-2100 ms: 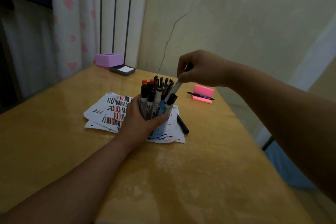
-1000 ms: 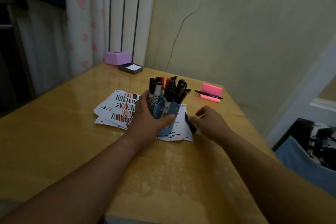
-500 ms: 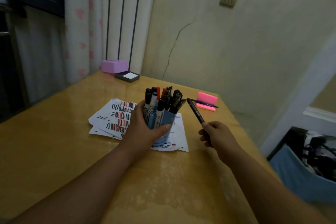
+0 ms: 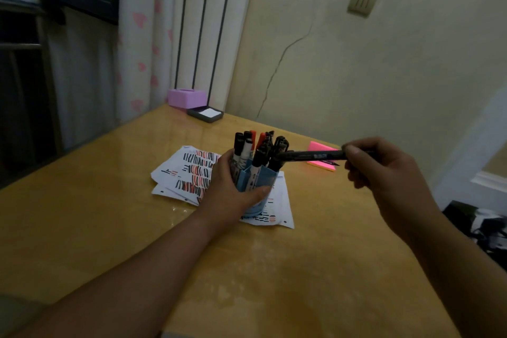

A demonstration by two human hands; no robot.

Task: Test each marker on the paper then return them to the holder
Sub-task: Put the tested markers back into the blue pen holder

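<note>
Black marker (image 4: pixel 312 156): level above table (image 4: pixel 96 214), far end over crowded blue holder (image 4: pixel 263 179); right hand (image 4: pixel 384 170) grip pinches its rear. Left hand (image 4: pixel 227 192) grip wraps holder, standing on stroke-covered paper (image 4: pixel 189 173). Step: return. Next: tilt marker upright, seemingly capped, into gap.

Bare forearms (image 4: pixel 153 263), bare left hand (image 4: pixel 229 191), right hand (image 4: pixel 384 170)

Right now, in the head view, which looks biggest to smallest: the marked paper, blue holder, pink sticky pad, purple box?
marked paper
blue holder, partly behind the left hand
purple box and pink sticky pad: too alike, box farther away
</note>
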